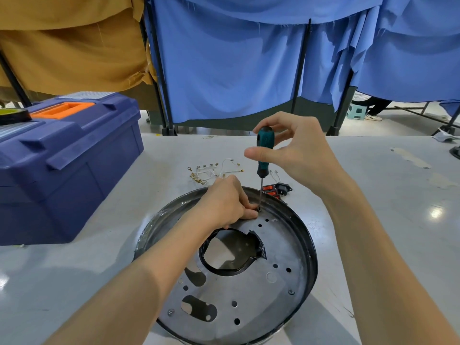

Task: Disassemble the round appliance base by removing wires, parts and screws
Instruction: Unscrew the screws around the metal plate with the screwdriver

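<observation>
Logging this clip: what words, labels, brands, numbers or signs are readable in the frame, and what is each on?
No text can be read.
Blue toolbox: no legible brand or label.
Screwdriver: no print visible on the handle.
Red switches: any markings are too small to tell.

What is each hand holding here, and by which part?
The right hand holds the screwdriver by its teal handle. The left hand pinches at the shaft's tip; what it holds there cannot be told.
</observation>
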